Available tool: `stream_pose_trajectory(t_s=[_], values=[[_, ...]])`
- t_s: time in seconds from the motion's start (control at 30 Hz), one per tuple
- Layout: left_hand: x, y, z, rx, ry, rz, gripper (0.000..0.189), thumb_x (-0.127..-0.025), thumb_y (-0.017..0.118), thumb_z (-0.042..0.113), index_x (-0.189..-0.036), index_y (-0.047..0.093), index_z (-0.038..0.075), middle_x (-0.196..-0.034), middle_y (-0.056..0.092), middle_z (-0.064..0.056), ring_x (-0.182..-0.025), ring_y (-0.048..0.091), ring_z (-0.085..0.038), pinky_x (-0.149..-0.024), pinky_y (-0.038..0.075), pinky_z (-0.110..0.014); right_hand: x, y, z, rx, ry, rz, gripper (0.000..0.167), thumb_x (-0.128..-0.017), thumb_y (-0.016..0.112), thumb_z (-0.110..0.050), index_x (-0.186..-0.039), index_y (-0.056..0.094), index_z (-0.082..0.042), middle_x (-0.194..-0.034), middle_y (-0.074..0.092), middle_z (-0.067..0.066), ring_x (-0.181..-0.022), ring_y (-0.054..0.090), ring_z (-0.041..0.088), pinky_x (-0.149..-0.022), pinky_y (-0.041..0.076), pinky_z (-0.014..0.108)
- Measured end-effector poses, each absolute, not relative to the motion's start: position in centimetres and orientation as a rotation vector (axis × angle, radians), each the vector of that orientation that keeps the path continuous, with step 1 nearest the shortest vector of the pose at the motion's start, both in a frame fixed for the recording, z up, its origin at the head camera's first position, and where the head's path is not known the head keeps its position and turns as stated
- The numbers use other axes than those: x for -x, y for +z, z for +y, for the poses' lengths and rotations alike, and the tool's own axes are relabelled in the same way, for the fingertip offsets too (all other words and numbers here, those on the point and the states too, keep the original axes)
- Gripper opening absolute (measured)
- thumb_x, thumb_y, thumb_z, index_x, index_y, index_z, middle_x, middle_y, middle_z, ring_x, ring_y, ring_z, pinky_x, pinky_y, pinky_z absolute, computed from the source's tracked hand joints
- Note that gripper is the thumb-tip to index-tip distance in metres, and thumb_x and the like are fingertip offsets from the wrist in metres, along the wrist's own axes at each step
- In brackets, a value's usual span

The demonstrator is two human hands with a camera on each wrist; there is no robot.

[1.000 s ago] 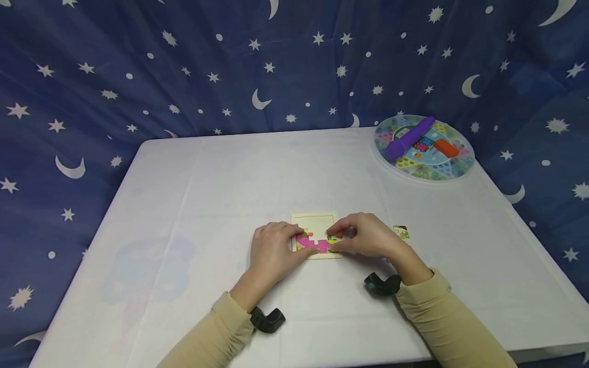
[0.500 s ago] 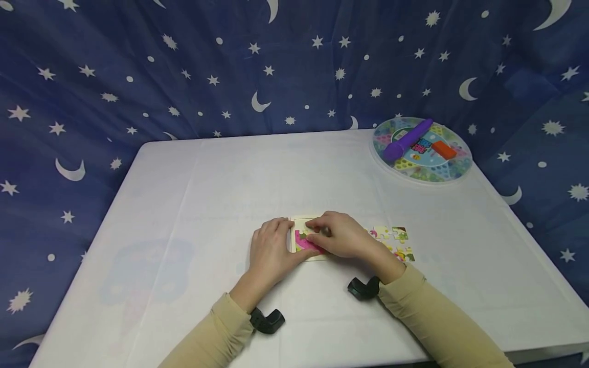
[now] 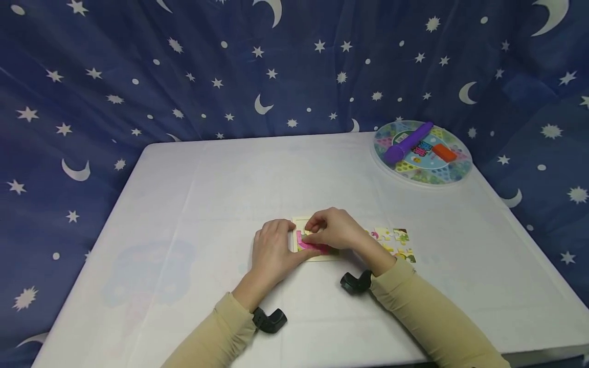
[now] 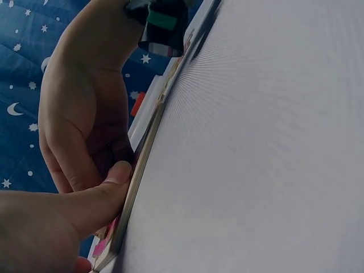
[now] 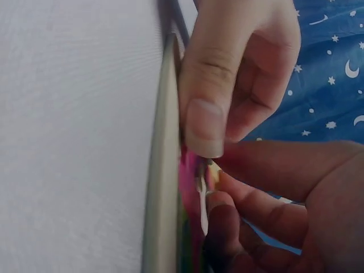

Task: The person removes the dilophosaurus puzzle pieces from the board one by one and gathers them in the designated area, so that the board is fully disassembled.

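Observation:
A shallow pale puzzle tray (image 3: 300, 220) lies on the white table, with pink puzzle pieces (image 3: 301, 246) set along its left and lower sides. My left hand (image 3: 275, 248) holds the tray's left and lower edges, its thumb (image 4: 105, 199) pressed along the near rim. Over the tray, my right hand (image 3: 338, 231) pinches a small puzzle piece (image 5: 203, 213) between thumb and curled finger. That piece stands edge-on in the right wrist view, so its picture is hidden. My right fingers cover much of the tray's middle and right.
To the right of the tray lie several loose puzzle pieces (image 3: 401, 235), partly behind my right wrist. A round, colourful game board (image 3: 421, 175) stands at the back right, bearing a purple microphone-shaped object (image 3: 408, 144) and an orange block (image 3: 444, 153). A starry blue curtain (image 3: 207, 61) hangs behind the table.
From the tray's right side my right hand has moved left over its middle, uncovering the loose pieces on the right. My left hand has stayed at the tray.

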State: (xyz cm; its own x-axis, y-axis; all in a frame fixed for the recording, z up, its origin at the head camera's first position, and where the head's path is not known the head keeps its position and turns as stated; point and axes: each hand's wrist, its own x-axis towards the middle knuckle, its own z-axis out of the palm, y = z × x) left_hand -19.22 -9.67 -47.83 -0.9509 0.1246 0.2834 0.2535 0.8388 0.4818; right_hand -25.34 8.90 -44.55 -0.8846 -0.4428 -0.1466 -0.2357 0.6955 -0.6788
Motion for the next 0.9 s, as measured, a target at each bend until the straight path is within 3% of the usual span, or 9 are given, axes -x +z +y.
stream_pose_trajectory(t_s=[0.5, 0.9], values=[[19.3, -47.9, -9.5, 0.263, -0.792, -2.763, 0.077, -0.065, 0.089, 0.065, -0.111, 0.064, 0.009, -0.109, 0.063, -0.005, -0.117, 0.055, -0.028, -0.093, 0.043, -0.045, 25.6, -45.3, 9.1, 0.595, -1.21, 2.509, 0.021, -0.08, 0.09, -0.022, -0.086, 0.071, -0.018, -0.077, 0.067, -0.005, -0.066, 0.06, 0.014, -0.062, 0.046, 0.031], [19.3, -47.9, -9.4, 0.26, -0.813, -2.783, 0.076, -0.067, 0.09, 0.063, -0.113, 0.063, 0.008, -0.112, 0.063, -0.007, -0.12, 0.055, -0.029, -0.098, 0.042, -0.048, 25.6, -45.6, 9.4, 0.624, -1.214, 2.493, 0.006, -0.088, 0.083, -0.024, -0.09, 0.078, -0.022, -0.079, 0.069, -0.008, -0.068, 0.058, 0.014, -0.063, 0.047, 0.032]])
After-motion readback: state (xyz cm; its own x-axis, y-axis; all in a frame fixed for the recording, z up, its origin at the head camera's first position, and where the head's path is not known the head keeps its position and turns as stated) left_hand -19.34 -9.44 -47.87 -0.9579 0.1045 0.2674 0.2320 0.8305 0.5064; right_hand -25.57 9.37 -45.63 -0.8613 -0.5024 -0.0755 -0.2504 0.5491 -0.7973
